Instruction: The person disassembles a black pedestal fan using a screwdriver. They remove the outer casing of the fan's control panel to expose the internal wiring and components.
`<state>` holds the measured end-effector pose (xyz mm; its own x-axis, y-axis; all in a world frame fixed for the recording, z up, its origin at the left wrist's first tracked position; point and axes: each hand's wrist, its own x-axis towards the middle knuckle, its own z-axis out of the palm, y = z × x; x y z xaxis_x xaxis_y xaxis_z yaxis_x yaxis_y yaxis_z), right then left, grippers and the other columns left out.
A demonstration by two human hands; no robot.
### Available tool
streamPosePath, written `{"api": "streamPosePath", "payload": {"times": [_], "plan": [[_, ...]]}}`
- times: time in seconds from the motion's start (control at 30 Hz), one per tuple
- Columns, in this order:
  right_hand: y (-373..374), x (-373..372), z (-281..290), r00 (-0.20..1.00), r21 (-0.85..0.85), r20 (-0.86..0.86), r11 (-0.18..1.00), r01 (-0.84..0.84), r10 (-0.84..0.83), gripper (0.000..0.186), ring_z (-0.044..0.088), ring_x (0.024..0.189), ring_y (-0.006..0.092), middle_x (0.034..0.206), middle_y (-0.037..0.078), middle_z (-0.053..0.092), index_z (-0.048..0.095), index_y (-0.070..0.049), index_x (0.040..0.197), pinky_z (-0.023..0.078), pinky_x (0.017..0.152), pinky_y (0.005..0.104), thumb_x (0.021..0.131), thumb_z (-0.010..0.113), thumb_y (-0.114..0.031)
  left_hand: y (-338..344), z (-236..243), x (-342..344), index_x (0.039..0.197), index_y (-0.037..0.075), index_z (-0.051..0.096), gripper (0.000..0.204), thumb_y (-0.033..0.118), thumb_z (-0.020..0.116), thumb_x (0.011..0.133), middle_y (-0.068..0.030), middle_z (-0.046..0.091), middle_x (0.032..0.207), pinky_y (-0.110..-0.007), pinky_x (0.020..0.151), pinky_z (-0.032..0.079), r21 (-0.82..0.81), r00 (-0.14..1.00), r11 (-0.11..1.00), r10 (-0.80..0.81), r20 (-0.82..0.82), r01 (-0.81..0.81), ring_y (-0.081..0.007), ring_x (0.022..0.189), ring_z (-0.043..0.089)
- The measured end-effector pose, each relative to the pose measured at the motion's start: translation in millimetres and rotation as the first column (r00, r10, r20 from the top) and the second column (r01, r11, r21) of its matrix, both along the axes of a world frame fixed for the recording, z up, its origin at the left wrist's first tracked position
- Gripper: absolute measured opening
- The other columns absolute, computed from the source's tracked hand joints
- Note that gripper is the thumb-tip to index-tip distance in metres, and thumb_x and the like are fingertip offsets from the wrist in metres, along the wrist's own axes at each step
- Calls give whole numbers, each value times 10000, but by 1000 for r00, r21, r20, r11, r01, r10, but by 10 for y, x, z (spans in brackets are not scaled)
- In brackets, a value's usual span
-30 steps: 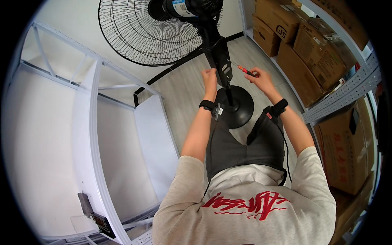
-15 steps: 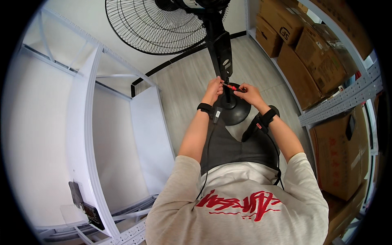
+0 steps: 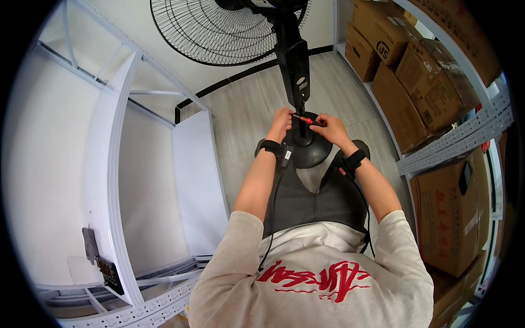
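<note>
While in right hand (image 3: 331, 129), red screwdriver (image 3: 308, 120) tip-first toward left hand (image 3: 281, 120)

Passage runs over the floor (image 3: 240, 104) left of the fan column (image 3: 293, 71), which blocks the middle.

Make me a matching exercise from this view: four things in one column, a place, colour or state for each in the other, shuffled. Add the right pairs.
Things
1. Screwdriver
2. Fan
3. Boxes
4. Wristbands

Places, colours, states
A. Brown, stacked on the shelf at the right
B. Strapped on both forearms near the wrists
C. Black, on a round base
D. Red, held in the right hand

Right pairs: 1-D, 2-C, 3-A, 4-B
</note>
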<state>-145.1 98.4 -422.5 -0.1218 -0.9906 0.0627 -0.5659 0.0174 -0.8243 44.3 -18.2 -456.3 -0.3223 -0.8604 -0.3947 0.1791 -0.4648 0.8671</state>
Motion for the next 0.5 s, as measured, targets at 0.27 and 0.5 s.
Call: {"api": "streamPosePath", "payload": {"times": [0.27,0.5], "plan": [[-227,-73,-130,968,73,170,982,175,-186,330,590,644,172,701,70,618,635,-17,889,450,606,313,812,733,-322,-246,-377,13,1138,-52,523,287,195,456,1009,-23,492,762,-210,479,328,3,938,974,220,-268,-227,-81,594,419],[-406,-17,-211,930,71,293,975,212,-224,306,545,588,66,657,6,605,635,-12,878,404,547,248,891,660,-316,-372,-413,-239,1372,38,410,452,23,457,922,-39,502,785,-220,506,315,20,851,950,287,-440,-311,-93,612,414]]}}
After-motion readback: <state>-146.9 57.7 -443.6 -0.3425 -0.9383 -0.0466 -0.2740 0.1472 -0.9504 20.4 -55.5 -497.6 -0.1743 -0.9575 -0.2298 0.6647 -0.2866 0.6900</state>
